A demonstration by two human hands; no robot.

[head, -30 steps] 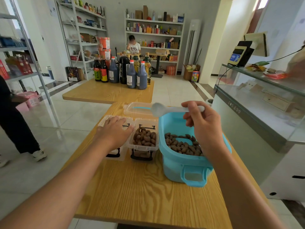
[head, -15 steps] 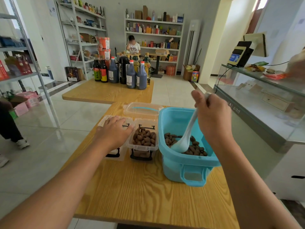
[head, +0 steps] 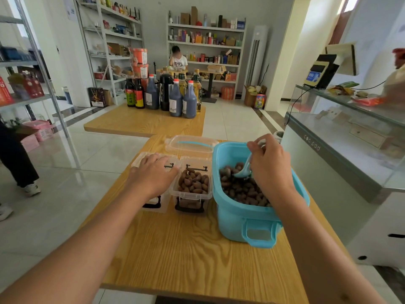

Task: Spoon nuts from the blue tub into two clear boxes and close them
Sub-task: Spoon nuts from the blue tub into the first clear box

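Note:
A blue tub (head: pixel 238 218) with brown nuts (head: pixel 243 189) in it stands on the wooden table (head: pixel 197 255). My right hand (head: pixel 270 165) grips a pale spoon (head: pixel 244 170) whose bowl is down among the nuts inside the tub. Left of the tub stand two clear boxes side by side. The right box (head: pixel 192 194) is open and heaped with nuts. My left hand (head: pixel 154 175) lies flat on the left box (head: pixel 153 202), hiding most of it.
The tub's clear lid (head: pixel 190 144) lies behind the boxes. A second table with several dark bottles (head: pixel 175 99) stands further back. A glass counter (head: pixel 341 139) runs along the right. A person's legs (head: pixel 15 163) are at the far left, and shelves line the walls.
My right hand swung the spoon from over the boxes down into the tub and now digs deeper among the nuts. My left hand stayed on the left box.

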